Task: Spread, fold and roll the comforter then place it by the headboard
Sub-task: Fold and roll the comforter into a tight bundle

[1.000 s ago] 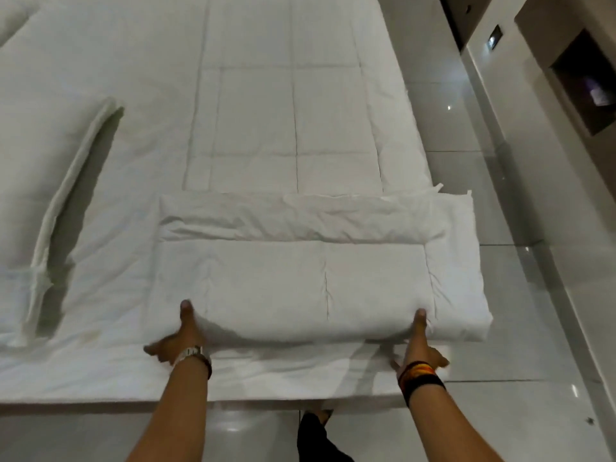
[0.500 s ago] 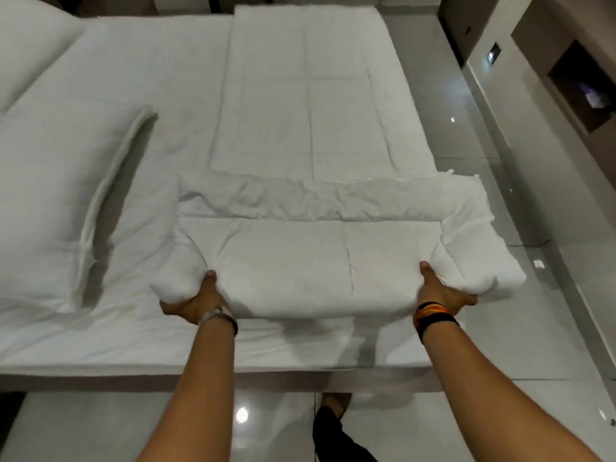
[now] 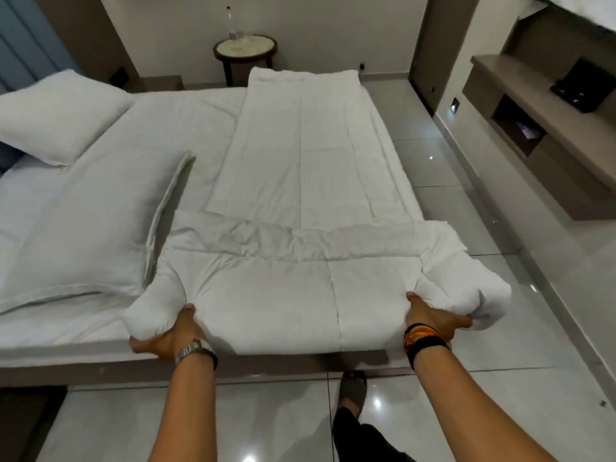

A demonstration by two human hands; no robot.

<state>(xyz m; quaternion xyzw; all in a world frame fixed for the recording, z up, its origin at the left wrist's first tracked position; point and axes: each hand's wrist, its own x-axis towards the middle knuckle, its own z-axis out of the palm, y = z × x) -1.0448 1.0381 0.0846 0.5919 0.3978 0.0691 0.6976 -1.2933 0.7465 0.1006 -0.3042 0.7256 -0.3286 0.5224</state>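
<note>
You're mid-roll: left hand (image 3: 166, 338) and right hand (image 3: 433, 316) each clamp the comforter (image 3: 300, 181) roll's near edge; tip it far next.

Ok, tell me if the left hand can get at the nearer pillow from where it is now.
Probably yes, but not right away. The left hand is clamped on the rolled end of the comforter and would have to let go. The nearer pillow lies just beside that roll on the bed, with nothing between them.
</note>
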